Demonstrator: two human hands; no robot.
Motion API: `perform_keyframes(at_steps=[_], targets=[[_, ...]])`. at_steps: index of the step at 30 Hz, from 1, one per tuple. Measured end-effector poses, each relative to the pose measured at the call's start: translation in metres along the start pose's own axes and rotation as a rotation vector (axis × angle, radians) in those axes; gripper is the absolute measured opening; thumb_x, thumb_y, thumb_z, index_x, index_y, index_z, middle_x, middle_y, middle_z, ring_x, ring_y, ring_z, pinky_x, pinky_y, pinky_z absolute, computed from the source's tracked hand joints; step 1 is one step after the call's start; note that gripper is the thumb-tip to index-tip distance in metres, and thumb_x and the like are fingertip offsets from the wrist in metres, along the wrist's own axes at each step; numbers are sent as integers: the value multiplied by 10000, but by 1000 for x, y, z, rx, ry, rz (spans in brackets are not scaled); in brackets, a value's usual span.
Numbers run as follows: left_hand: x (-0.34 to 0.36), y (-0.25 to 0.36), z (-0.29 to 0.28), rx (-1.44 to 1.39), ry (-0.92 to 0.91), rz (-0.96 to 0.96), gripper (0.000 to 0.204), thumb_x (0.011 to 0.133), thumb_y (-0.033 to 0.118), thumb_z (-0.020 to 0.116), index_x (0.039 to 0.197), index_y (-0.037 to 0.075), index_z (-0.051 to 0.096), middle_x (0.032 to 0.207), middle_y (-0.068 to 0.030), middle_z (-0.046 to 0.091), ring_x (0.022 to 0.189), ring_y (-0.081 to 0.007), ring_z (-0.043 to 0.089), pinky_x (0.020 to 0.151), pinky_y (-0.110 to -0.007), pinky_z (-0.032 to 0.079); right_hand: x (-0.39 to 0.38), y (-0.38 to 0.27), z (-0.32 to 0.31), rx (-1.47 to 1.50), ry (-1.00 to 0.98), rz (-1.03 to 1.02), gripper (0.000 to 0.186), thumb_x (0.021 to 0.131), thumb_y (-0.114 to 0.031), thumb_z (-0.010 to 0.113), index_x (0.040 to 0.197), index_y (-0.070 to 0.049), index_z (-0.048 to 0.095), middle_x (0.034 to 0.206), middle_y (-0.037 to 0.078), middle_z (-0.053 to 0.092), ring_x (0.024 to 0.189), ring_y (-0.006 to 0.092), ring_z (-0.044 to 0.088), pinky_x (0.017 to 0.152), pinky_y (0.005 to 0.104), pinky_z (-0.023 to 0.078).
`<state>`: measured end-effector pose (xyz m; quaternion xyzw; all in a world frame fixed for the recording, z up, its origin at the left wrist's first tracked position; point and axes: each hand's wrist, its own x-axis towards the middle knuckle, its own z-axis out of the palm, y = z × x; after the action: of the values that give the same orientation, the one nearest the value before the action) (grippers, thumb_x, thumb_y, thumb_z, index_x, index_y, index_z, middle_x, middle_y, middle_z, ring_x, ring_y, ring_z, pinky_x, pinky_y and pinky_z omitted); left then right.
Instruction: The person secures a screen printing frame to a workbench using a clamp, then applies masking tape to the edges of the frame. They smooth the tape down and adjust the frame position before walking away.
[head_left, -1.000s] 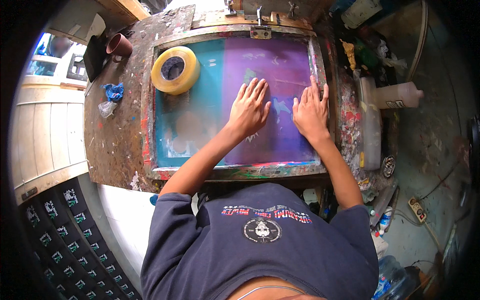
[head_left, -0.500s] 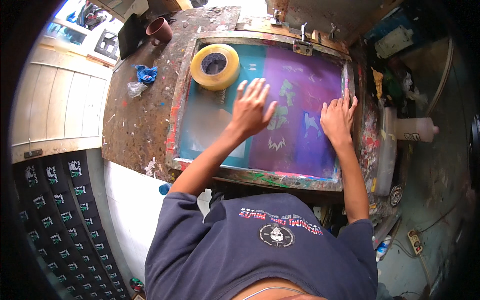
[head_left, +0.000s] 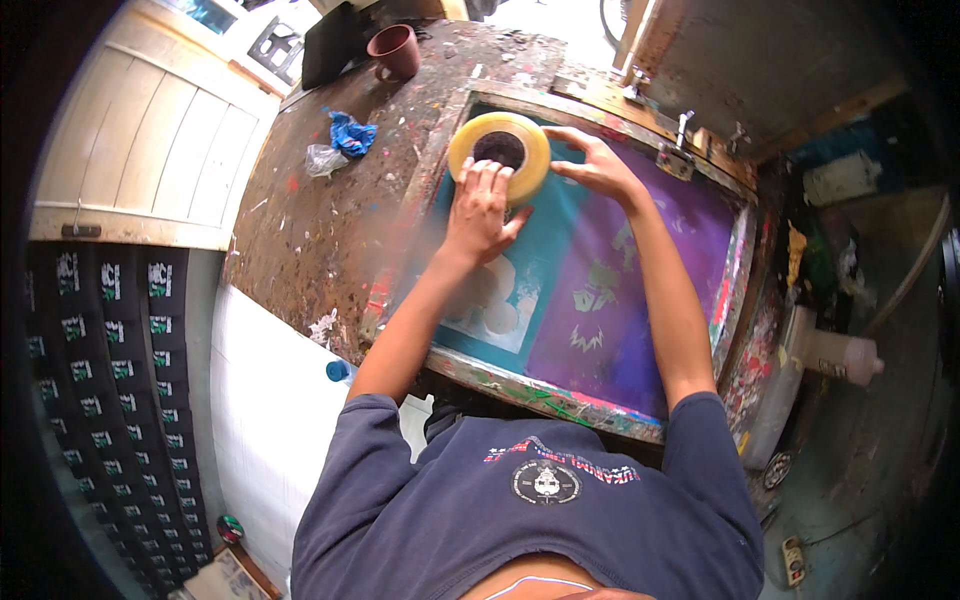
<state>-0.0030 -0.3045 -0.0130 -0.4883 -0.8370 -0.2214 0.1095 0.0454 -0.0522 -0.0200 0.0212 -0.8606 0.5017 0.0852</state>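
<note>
A wide roll of yellowish clear tape (head_left: 535,132) lies flat on the far left part of a framed printing screen (head_left: 585,250). Its near rim is in my left hand (head_left: 478,212), the fingertips bent over toward the dark core and the thumb outside. On the roll's right side, my right hand (head_left: 600,170) has its fingers stretched out and the thumb apart. Those fingertips are at the roll's edge; whether they touch it I cannot tell. The mesh is teal on the left and purple on the right, with pale stencil shapes.
Metal clamps (head_left: 676,158) sit along the screen's far edge. On the stained table (head_left: 290,215) are a brown mug (head_left: 394,52) and crumpled blue plastic (head_left: 350,134). A translucent bottle (head_left: 840,356) lies to the right. Printed black pieces (head_left: 110,370) hang at the left.
Both hands have moved to the tape roll, the right one crossing leftward from the screen's right edge. The left hand has come onto the roll's near rim. The whole view has turned.
</note>
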Motion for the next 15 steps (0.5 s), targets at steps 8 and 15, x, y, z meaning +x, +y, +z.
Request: perform_keyframes(at_steps=[8, 15], targets=[[-2, 0, 1, -27, 15, -31, 656, 829, 375, 772, 1309, 2, 526, 1278, -194, 565, 1318, -361, 471, 1223, -549, 234, -11, -15, 0, 144, 73, 139, 450, 838, -230, 830, 1241, -70, 709, 1215, 95, 727, 1143, 200, 654, 1027, 352, 480], [-3, 1, -2, 11, -43, -11, 653, 775, 365, 794, 1268, 14, 548, 1236, -185, 580, 1282, -352, 506, 1222, -522, 241, 5, -12, -15, 95, -49, 27, 378, 814, -226, 821, 1107, -13, 715, 1124, 89, 728, 1094, 191, 652, 999, 343, 483]])
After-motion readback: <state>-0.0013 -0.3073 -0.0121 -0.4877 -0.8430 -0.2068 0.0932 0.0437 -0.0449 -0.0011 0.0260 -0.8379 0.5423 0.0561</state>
